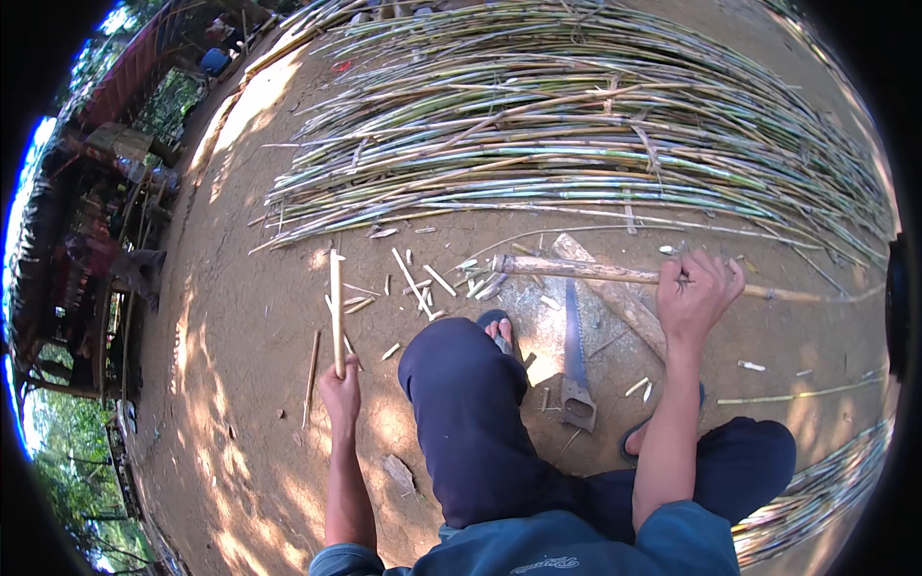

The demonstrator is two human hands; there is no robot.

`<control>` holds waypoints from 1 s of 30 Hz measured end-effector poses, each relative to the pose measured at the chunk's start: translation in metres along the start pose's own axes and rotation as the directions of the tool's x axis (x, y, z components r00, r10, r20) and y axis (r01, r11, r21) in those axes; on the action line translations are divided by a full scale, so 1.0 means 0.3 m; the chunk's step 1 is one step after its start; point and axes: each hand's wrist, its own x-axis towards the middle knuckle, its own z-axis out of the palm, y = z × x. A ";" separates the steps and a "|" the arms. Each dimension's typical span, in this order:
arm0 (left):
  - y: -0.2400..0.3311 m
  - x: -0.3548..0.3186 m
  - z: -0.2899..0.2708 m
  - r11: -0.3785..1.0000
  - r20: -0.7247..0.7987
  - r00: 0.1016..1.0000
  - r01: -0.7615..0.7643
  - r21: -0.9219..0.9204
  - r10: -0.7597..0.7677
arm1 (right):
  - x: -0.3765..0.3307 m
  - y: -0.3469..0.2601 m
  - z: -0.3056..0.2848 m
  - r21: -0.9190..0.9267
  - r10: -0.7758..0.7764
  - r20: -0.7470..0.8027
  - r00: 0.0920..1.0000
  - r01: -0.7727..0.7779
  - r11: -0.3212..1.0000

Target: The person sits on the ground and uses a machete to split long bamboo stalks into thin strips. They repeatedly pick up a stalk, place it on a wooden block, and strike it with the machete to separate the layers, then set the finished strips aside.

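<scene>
My left hand (pixel 339 386) is closed round the lower end of a short bamboo stick (pixel 337 307), which stands nearly upright in the view. On the right, my right hand (pixel 696 291) grips a long bamboo pole (pixel 586 270); its cut end points left and its thin part runs off toward the right rim. Below the pole lies a handsaw (pixel 573 346), its handle toward me and its blade pointing away. A wooden plank (pixel 629 317) slants beside the blade, partly under the pole. Several bamboo offcuts (pixel 413 280) are scattered on the dirt between my hands.
A wide pile of long bamboo poles (pixel 538 134) spans the far ground. Another bundle (pixel 821 504) lies at the lower right. My sandalled foot (pixel 498 331) is near the saw. A dry leaf (pixel 398 472) lies near my left forearm. At the far left stands a shaded shelter (pixel 91 240).
</scene>
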 end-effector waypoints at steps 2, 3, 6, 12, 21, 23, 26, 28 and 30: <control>0.041 0.119 0.011 0.976 -0.071 0.996 -0.068 -0.207 0.054 | -0.015 0.047 -0.031 -0.002 0.114 -0.259 0.959 -0.118 0.993; 0.082 0.155 0.019 0.951 -0.060 0.997 -0.055 -0.304 0.039 | -0.027 0.079 -0.043 -0.016 0.154 -0.397 0.905 -0.175 0.985; 0.244 0.266 0.071 0.877 -0.028 0.993 -0.117 -0.466 0.117 | -0.104 0.263 -0.061 0.196 0.362 -0.497 0.789 -0.304 0.932; 0.796 0.366 0.308 0.800 0.175 0.872 -0.318 -0.508 0.457 | -0.116 0.372 -0.215 0.608 0.621 -0.496 0.607 -0.268 0.747; 1.051 0.189 0.921 0.570 0.653 0.240 -0.740 -0.356 0.719 | -0.214 0.643 -0.813 0.934 0.861 0.358 0.361 -0.127 -0.335; 0.896 0.254 1.057 0.491 0.688 0.250 -0.853 -0.176 0.682 | -0.194 0.630 -0.932 0.960 0.881 0.276 0.385 -0.158 -0.231; 0.810 0.251 1.096 0.502 0.841 0.115 -0.842 -0.200 0.529 | -0.328 0.727 -1.120 0.972 0.903 0.231 0.363 -0.134 -0.195; 0.819 0.265 1.098 0.489 0.825 0.120 -0.848 -0.204 0.553 | -0.434 0.740 -1.194 0.966 0.938 0.162 0.306 -0.244 -0.087; 0.835 0.318 1.086 0.498 0.784 0.180 -0.848 -0.182 0.594 | -0.531 0.722 -1.185 0.944 0.957 0.016 0.289 -0.321 0.081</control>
